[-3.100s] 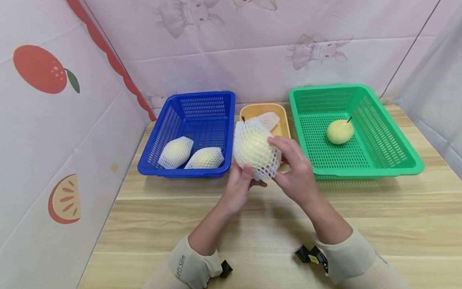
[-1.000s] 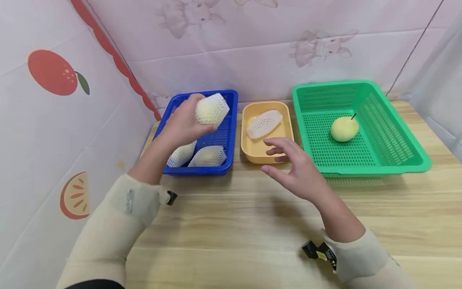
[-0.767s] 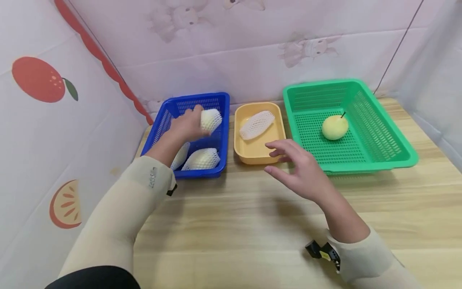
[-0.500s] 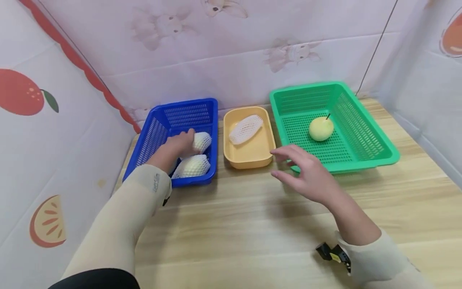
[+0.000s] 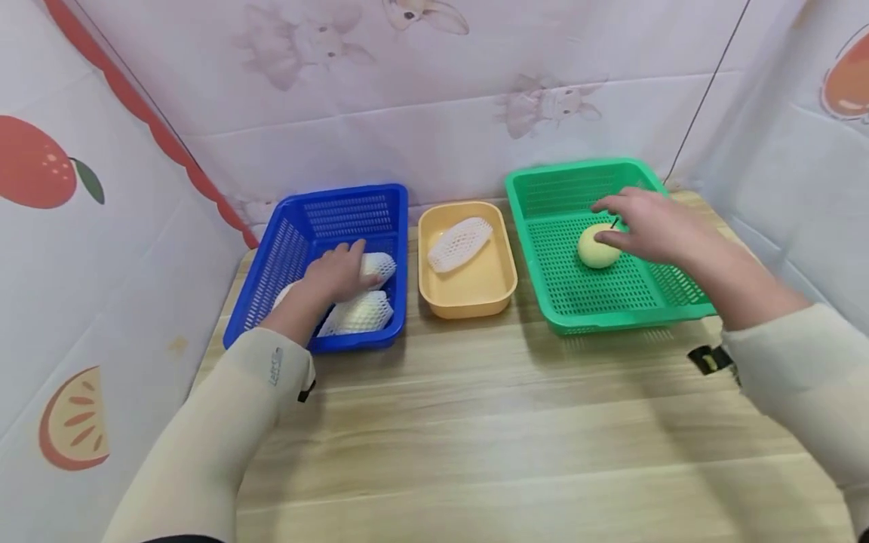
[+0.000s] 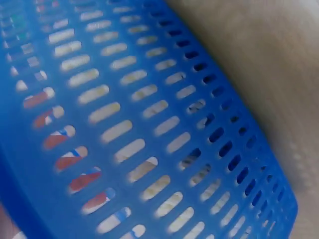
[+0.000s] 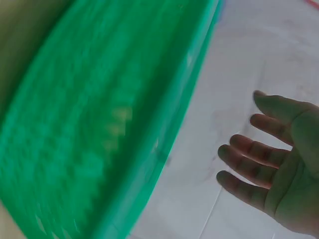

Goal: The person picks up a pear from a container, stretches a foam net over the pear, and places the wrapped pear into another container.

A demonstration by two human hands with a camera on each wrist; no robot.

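Observation:
In the head view, my left hand (image 5: 333, 273) rests over a foam-netted pear (image 5: 382, 265) inside the blue basket (image 5: 349, 215), thumb and fingers spread apart. Another netted pear (image 5: 358, 313) lies in front of it, and a third (image 5: 281, 292) is partly hidden behind my wrist. My right hand (image 5: 648, 220) hovers over the green basket (image 5: 631, 320), fingers apart, its thumb overlapping a bare yellow pear (image 5: 596, 249) with a dark stem. The right wrist view shows this hand with fingers spread and nothing held. Blue basket wall fills the left wrist view, hiding the left hand's fingers.
Between the baskets stands a small yellow-orange tray (image 5: 475, 298) holding a loose white foam net (image 5: 460, 245). All three containers sit near the back of the wooden table (image 5: 475, 422), against a patterned cloth wall (image 5: 421, 143).
My left hand carried a netted pear from the middle into the blue basket, lowered it and loosened its fingers. My right hand let go of that pear, then moved right over the green basket.

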